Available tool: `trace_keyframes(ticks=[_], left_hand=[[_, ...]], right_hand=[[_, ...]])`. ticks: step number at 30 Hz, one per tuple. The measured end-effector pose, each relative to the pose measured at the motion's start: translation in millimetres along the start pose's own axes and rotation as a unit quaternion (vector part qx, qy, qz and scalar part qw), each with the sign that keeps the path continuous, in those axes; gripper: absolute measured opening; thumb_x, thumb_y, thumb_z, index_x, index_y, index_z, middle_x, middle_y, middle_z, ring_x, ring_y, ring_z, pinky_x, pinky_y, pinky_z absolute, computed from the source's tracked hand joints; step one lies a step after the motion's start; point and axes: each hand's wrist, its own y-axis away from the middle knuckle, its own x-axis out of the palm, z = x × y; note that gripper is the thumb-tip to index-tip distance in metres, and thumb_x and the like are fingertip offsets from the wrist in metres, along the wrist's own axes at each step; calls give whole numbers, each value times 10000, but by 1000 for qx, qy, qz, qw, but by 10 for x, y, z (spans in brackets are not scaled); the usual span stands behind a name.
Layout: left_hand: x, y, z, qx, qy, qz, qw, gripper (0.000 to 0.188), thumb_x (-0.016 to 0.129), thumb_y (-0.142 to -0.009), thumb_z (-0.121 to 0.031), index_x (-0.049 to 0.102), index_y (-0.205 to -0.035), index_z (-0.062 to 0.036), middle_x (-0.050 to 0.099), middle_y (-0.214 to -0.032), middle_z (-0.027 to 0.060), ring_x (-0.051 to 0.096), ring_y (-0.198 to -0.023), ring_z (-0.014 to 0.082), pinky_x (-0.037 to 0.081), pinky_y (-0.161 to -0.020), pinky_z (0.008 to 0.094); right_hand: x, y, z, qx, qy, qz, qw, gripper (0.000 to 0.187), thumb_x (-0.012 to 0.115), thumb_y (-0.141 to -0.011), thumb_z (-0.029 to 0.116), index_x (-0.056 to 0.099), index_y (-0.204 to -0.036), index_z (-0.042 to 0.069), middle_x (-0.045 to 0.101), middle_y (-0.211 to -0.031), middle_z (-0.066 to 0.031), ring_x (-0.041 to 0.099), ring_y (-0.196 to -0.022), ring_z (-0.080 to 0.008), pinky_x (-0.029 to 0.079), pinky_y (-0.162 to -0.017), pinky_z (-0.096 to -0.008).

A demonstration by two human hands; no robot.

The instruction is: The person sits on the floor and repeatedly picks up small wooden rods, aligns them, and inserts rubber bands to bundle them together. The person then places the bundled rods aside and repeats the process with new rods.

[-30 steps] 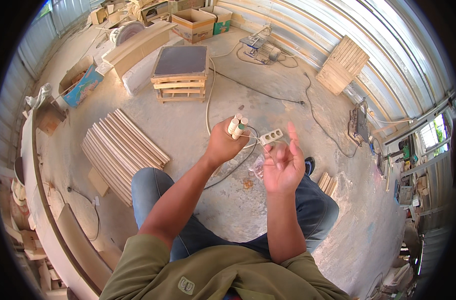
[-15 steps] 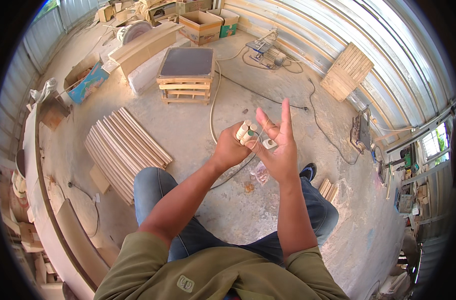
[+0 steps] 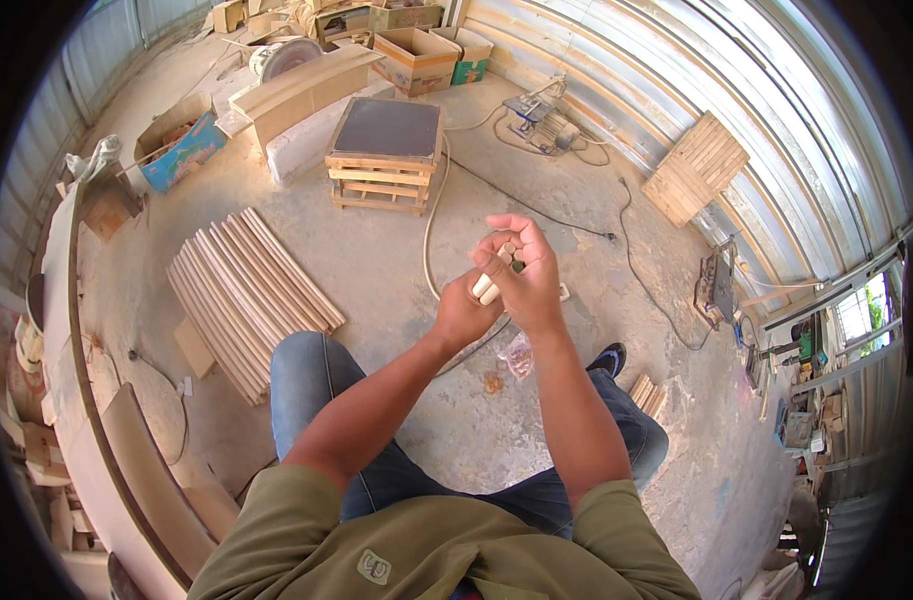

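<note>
Between my knees, a small bundle of round wooden dowels (image 3: 486, 289) stands with its pale ends up. My left hand (image 3: 464, 314) is closed around the bundle from the left and below. From the right, my right hand (image 3: 533, 288) curls over the upper ends, its thumb lying across them and its fingers bent round the far side. One dowel end looks dark or greenish. Any rubber band at the right fingers cannot be made out now. Below the hands, a clear plastic bag of small reddish things (image 3: 518, 356) lies on the floor.
Long wooden poles (image 3: 252, 300) lie in a row at left. A dark-topped stool-like wooden stack (image 3: 387, 150) stands ahead. Short sticks (image 3: 648, 396) lie beside my right foot. A black cable (image 3: 537, 207) crosses the floor. Farther back are cardboard boxes (image 3: 417, 62) and a motor-driven machine (image 3: 545, 125).
My right hand, earlier spread upright with a thin band stretched from its fingers, has folded over the dowel ends. My left hand keeps its hold. The view has shifted slightly.
</note>
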Motion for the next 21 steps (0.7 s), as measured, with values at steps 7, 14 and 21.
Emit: trace_keyframes(ticks=[7,14,21], left_hand=[[-361,-251,-523,-86,147,-8,985,151,772,-900,-105,635,-929,-49,647,-681,43,627,-557,149,575,-644,351],[-766,-474,-1681,-15,341,-19,940,270,860,-945,-231,628,-934,-92,575,-623,-23,563,-520,93,581,-593,294],[-622,-38,-1821,-12,203,54,978,294,877,-929,-217,623,-895,-74,592,-636,-15,591,-532,76,542,-528,278]], right_hand=[[263,786,-940,-94,226,-89,966,962,928,-828,432,428,-1541,22,633,-1361,-192,613,-1293,-310,459,-1111,-442],[661,1305,-1064,110,113,-85,984,236,816,-930,193,675,-963,7,649,-684,-44,616,-637,-124,514,-608,-346],[723,1289,-620,131,66,-90,985,228,802,-928,162,658,-887,-10,644,-696,-48,567,-665,-93,496,-613,-348]])
